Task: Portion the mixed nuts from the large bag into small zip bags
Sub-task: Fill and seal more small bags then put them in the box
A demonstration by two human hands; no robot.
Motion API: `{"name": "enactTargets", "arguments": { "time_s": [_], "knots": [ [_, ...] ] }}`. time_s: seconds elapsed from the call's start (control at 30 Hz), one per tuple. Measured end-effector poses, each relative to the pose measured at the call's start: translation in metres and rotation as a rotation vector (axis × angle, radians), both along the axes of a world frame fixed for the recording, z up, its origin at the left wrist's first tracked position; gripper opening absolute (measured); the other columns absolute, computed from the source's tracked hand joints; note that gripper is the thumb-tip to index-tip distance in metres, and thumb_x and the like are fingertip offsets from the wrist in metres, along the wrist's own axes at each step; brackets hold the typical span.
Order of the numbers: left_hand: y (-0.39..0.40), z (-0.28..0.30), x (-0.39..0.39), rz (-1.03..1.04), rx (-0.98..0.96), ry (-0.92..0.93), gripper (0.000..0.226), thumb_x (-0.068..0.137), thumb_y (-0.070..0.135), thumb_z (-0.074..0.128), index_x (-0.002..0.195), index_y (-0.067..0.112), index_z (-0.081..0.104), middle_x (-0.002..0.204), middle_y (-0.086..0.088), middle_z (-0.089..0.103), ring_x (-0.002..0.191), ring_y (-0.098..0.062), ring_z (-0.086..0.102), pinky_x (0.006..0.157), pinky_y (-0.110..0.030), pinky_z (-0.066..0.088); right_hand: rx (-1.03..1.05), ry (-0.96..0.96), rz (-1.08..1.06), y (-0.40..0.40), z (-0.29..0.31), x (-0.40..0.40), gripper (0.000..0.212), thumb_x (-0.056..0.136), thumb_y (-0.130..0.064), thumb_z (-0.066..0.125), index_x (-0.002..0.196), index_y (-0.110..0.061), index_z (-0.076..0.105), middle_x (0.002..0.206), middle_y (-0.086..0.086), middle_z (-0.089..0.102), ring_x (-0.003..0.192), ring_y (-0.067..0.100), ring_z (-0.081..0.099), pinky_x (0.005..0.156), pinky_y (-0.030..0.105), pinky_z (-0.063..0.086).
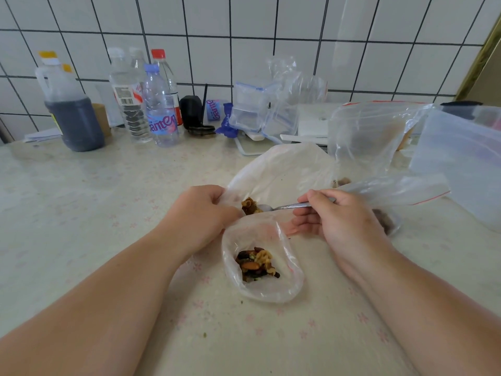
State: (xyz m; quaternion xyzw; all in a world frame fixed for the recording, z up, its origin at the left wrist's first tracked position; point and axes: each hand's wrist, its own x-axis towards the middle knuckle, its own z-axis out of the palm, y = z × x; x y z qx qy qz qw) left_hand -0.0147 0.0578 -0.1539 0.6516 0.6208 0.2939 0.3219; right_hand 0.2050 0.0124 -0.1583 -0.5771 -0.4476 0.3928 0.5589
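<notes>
A small clear zip bag (pixel 291 278) lies open on the table in front of me, with a little pile of mixed nuts (pixel 256 263) inside. My left hand (pixel 199 213) pinches its far rim together with the edge of a larger translucent bag (pixel 282 169) behind it. My right hand (pixel 339 215) grips a metal spoon (pixel 292 205) by the handle. The spoon's bowl carries a heap of nuts (pixel 250 205) just above the small bag's mouth. A second clear bag with a red zip strip (pixel 393 188) lies under my right hand, with some nuts showing at its right.
Several water bottles (pixel 160 107) and a dark sauce jug (pixel 71 115) stand at the back left by the tiled wall. A pack of zip bags (pixel 252 107), a tall open clear bag (pixel 371 131) and a translucent box (pixel 461 158) crowd the back right.
</notes>
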Motion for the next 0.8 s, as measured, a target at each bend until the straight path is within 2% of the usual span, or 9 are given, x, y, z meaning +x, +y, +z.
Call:
{"name": "enactTargets", "arguments": {
  "time_s": [0.07,0.17,0.27,0.37,0.43,0.53,0.6,0.73,0.8],
  "knots": [
    [-0.001,0.0,0.0,-0.001,0.0,-0.005,0.025,0.073,0.045,0.079,0.088,0.025,0.076,0.079,0.002,0.074,0.077,-0.023,0.072,0.06,-0.032,0.055,-0.025,0.107,-0.038,0.002,0.001,-0.001,0.021,0.1,-0.015,0.054,0.09,-0.002,0.068,0.067,0.01,0.072,0.062,0.022,0.072,0.06,0.037,0.061],
    [-0.002,0.002,0.001,0.006,-0.011,-0.018,0.024,0.072,0.044,0.079,0.085,0.025,0.076,0.079,-0.001,0.075,0.07,-0.02,0.071,0.058,-0.031,0.054,-0.062,0.255,-0.05,0.002,0.004,0.0,0.021,0.101,-0.011,0.05,0.088,-0.001,0.064,0.059,0.007,0.069,0.054,0.015,0.069,0.048,0.024,0.054],
    [-0.002,0.003,0.001,0.015,-0.03,-0.053,0.023,0.071,0.042,0.081,0.085,0.025,0.076,0.078,0.0,0.075,0.068,-0.019,0.071,0.058,-0.031,0.055,-0.076,0.363,-0.03,0.001,0.008,0.003,0.022,0.101,-0.01,0.048,0.086,-0.003,0.062,0.055,0.006,0.067,0.049,0.012,0.066,0.045,0.021,0.052],
    [-0.001,0.005,0.001,0.022,-0.042,-0.078,0.019,0.073,0.041,0.081,0.084,0.026,0.077,0.077,0.001,0.076,0.058,-0.013,0.07,0.053,-0.026,0.054,-0.051,0.417,-0.023,0.0,0.013,0.008,0.026,0.102,-0.016,0.049,0.084,-0.005,0.064,0.057,0.006,0.067,0.049,0.011,0.065,0.045,0.021,0.052],
    [-0.002,0.006,0.001,0.022,-0.055,-0.09,0.015,0.074,0.04,0.082,0.082,0.029,0.077,0.075,0.003,0.077,0.06,-0.013,0.072,0.052,-0.026,0.055,-0.038,0.439,-0.008,-0.002,0.018,0.011,0.029,0.103,-0.02,0.05,0.082,-0.006,0.064,0.057,0.005,0.067,0.048,0.011,0.064,0.045,0.021,0.051],
    [-0.003,0.008,0.001,0.032,-0.079,-0.106,0.015,0.075,0.038,0.082,0.083,0.025,0.078,0.076,-0.002,0.078,0.064,-0.024,0.074,0.06,-0.031,0.058,-0.039,0.459,0.063,-0.005,0.028,0.016,0.034,0.102,-0.025,0.053,0.076,-0.006,0.067,0.056,0.006,0.064,0.046,0.013,0.06,0.043,0.021,0.049],
    [-0.003,0.009,0.0,0.043,-0.091,-0.11,0.017,0.076,0.038,0.081,0.083,0.023,0.078,0.077,-0.005,0.078,0.059,-0.021,0.07,0.058,-0.031,0.057,-0.045,0.433,0.131,-0.008,0.034,0.019,0.04,0.098,-0.028,0.058,0.066,-0.009,0.071,0.057,0.007,0.061,0.046,0.015,0.056,0.042,0.023,0.047],
    [-0.003,0.009,0.0,0.053,-0.106,-0.128,0.015,0.076,0.037,0.082,0.079,0.022,0.079,0.077,-0.007,0.078,0.059,-0.018,0.066,0.06,-0.031,0.056,-0.018,0.34,0.281,-0.015,0.04,0.02,0.031,0.08,-0.037,0.067,0.064,-0.011,0.073,0.058,0.008,0.058,0.047,0.016,0.052,0.045,0.023,0.046],
    [-0.003,0.009,0.0,0.056,-0.111,-0.125,0.015,0.077,0.037,0.082,0.081,0.023,0.079,0.078,-0.006,0.078,0.061,-0.019,0.067,0.063,-0.033,0.059,0.018,0.274,0.341,-0.017,0.039,0.02,0.029,0.078,-0.038,0.067,0.066,-0.012,0.073,0.059,0.007,0.058,0.05,0.016,0.052,0.048,0.023,0.047]
  ]
}}
